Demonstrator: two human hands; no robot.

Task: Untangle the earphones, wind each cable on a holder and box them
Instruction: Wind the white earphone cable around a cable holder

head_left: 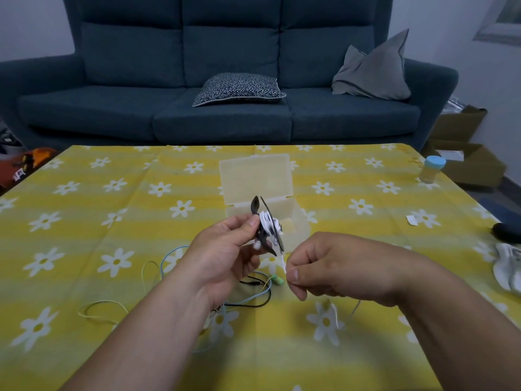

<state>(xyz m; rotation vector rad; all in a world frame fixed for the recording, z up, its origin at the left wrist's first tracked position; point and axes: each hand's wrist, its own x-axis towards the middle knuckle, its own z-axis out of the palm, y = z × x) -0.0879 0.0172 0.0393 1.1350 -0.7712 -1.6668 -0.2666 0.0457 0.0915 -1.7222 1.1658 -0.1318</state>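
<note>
My left hand [225, 249] grips a dark cable holder [266, 225] above the table, with white earphone cable wound round its middle. My right hand [318, 268] pinches the free end of that white cable [282, 262] just below the holder. Behind the holder stands a translucent plastic box [255, 182] with its lid raised. On the yellow flowered tablecloth [112, 221] below my hands lie a black cable [259, 292], a light blue cable [172, 252] and a yellow-green cable [95, 309], loosely looped, with green earbuds [277, 280] beside them.
A small jar [432, 169] with a blue lid stands near the table's far right edge. A white object [507, 266] and a dark object [507, 231] lie at the right edge. A dark blue sofa [225, 80] stands beyond the table.
</note>
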